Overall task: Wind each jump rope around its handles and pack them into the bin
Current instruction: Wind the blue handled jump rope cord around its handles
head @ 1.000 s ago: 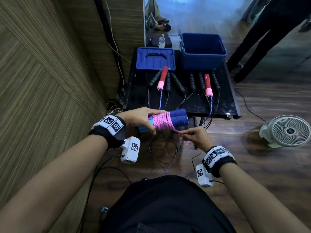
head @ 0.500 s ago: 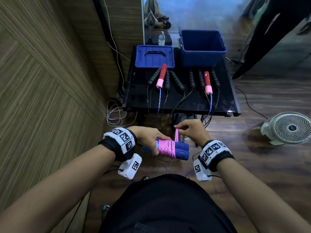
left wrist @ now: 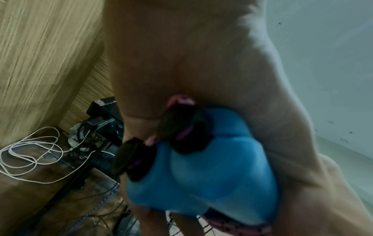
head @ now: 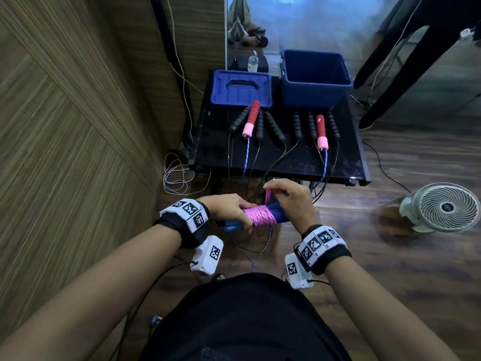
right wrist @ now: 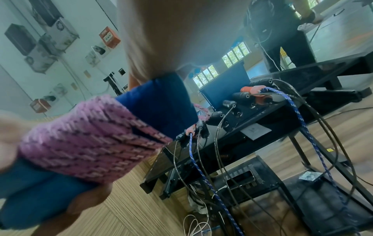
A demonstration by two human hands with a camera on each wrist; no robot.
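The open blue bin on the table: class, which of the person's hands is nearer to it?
Right. The right hand sits below the blue bin, pinching the pink rope; the left hand grips the blue handles, further left and lower.

The head view looks forward and down from above the person's chest, taking in both forearms with the left hand (head: 229, 208) and right hand (head: 289, 198) in mid-frame and the black table (head: 299, 162) beyond the hands. The left wrist view sits very close under the left hand (left wrist: 201, 63), facing along it to the blue handles (left wrist: 201, 175) that fill the frame. The right wrist view looks past the right hand at the same handles (right wrist: 157, 102), wrapped in pink rope (right wrist: 84, 135), and shares the table (right wrist: 252, 127) with the head view.
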